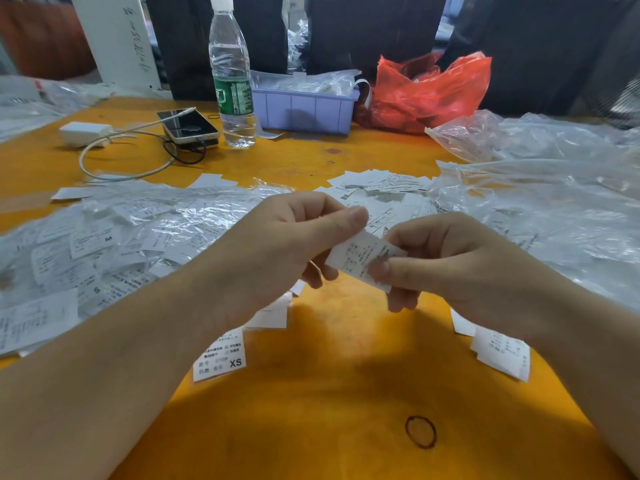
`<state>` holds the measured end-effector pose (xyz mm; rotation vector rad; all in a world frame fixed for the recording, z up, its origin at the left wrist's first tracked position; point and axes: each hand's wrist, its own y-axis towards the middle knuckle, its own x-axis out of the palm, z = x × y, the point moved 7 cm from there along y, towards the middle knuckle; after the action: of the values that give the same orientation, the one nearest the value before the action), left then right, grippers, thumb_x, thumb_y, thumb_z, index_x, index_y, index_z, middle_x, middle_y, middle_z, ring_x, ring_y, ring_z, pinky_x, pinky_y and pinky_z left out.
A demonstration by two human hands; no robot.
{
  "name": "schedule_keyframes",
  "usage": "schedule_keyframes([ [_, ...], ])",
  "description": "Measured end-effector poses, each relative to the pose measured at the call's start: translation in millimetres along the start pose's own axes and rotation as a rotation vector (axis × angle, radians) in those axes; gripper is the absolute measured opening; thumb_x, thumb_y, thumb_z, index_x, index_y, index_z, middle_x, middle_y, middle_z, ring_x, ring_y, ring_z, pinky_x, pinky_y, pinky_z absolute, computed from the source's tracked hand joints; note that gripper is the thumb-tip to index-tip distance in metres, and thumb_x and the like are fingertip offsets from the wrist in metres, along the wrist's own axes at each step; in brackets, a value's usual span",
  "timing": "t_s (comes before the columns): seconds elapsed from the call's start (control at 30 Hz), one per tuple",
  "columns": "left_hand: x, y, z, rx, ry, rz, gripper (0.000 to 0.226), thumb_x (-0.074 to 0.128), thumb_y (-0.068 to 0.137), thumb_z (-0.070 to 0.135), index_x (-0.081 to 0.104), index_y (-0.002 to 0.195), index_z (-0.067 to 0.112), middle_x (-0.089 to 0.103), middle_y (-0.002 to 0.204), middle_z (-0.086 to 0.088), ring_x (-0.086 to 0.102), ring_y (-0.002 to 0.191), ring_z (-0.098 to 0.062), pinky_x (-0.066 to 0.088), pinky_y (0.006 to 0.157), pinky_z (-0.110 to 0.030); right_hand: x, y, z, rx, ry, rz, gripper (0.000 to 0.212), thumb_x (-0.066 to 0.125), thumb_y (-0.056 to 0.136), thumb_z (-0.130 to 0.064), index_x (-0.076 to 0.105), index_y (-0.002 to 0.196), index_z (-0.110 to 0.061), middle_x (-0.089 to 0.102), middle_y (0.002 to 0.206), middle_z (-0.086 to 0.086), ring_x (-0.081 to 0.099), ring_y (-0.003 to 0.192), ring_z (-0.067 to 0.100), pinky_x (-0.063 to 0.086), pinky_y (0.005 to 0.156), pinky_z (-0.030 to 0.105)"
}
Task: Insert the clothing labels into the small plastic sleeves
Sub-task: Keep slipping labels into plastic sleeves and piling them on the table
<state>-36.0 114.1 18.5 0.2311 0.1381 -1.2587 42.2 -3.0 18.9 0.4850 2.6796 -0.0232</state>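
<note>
Orange tabletop (346, 393) fills the near ground, marked by a dark rubber band (420, 432) lying flat at near right of centre. Just beyond it, a white label printed "XS" (220, 355) sits under the left forearm, and a small stack of labels (500, 351) lies under the right forearm. Above the table's middle, a person's two bare hands meet over one white printed label (360, 258): the left hand (277, 251) pinches its upper end between thumb and forefinger, while the right hand (460, 268) clamps its lower end with thumb on top and curled fingers beneath. Whether a clear sleeve already covers this label cannot be told.

To the left spreads a heap of sleeved labels (104, 244), some showing "M" and "S". Beyond the hands lies a loose pile of bare labels (381, 188), and to the right a mass of crumpled clear plastic (536, 188) runs to the table's edge.

Farther back stand a water bottle (231, 74) with a green wrapper, a smartphone (187, 126) resting on a power bank with a white cable (117, 161) looping to a white charger (85, 132), a lilac plastic bin (304, 110) holding more clear sleeves, and a red plastic bag (426, 91) at the far right.
</note>
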Motion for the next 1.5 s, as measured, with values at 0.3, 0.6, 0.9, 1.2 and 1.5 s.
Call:
schedule_keyframes([
  [0.3, -1, 0, 3, 0.031, -0.003, 0.001, 0.021, 0.069, 0.066, 0.036, 0.073, 0.076, 0.018, 0.067, 0.063, 0.001, 0.057, 0.054, -0.008, 0.048, 0.050, -0.018, -4, -2, -4, -0.045, -0.198, 0.048, 0.032, 0.064, 0.079, -0.047, 0.075, 0.089, -0.018, 0.065, 0.069, 0.011, 0.056, 0.061, 0.033, 0.046, 0.059, 0.055],
  [0.6, 10, 1, -5, 0.007, 0.091, -0.078, 0.018, 0.066, 0.074, 0.041, 0.070, 0.073, 0.023, 0.062, 0.065, 0.004, 0.053, 0.057, -0.008, 0.048, 0.054, -0.019, 9, -6, 0, 0.000, -0.247, -0.076, 0.010, 0.065, 0.088, -0.027, 0.067, 0.079, -0.023, 0.065, 0.068, 0.002, 0.063, 0.066, 0.018, 0.049, 0.065, 0.042],
  [0.9, 11, 0, -9, 0.010, 0.181, -0.059, 0.018, 0.053, 0.080, 0.039, 0.057, 0.072, 0.024, 0.071, 0.070, 0.000, 0.067, 0.061, -0.016, 0.053, 0.052, -0.024, -19, -13, -9, 0.043, -0.635, 0.121, 0.017, 0.062, 0.085, -0.046, 0.067, 0.090, -0.031, 0.058, 0.064, -0.014, 0.053, 0.056, 0.002, 0.035, 0.051, 0.020],
  [1.2, 21, -6, -7, 0.108, 0.249, -0.053, 0.005, 0.060, 0.085, 0.037, 0.060, 0.090, 0.039, 0.061, 0.063, -0.014, 0.047, 0.044, -0.010, 0.037, 0.042, -0.017, -49, -30, -14, 0.336, -0.996, 0.166, 0.025, 0.045, 0.096, -0.023, 0.058, 0.074, -0.024, 0.063, 0.074, -0.005, 0.060, 0.069, 0.015, 0.053, 0.063, 0.033],
  [1.5, 23, -8, -10, 0.195, 0.481, -0.034, 0.026, 0.048, 0.084, 0.045, 0.059, 0.106, 0.052, 0.067, 0.075, 0.008, 0.064, 0.073, 0.000, 0.050, 0.050, -0.023, -60, -40, -31, 0.370, -1.005, 0.351, 0.018, 0.055, 0.090, -0.030, 0.062, 0.079, -0.018, 0.059, 0.072, -0.003, 0.052, 0.062, 0.015, 0.039, 0.054, 0.029],
])
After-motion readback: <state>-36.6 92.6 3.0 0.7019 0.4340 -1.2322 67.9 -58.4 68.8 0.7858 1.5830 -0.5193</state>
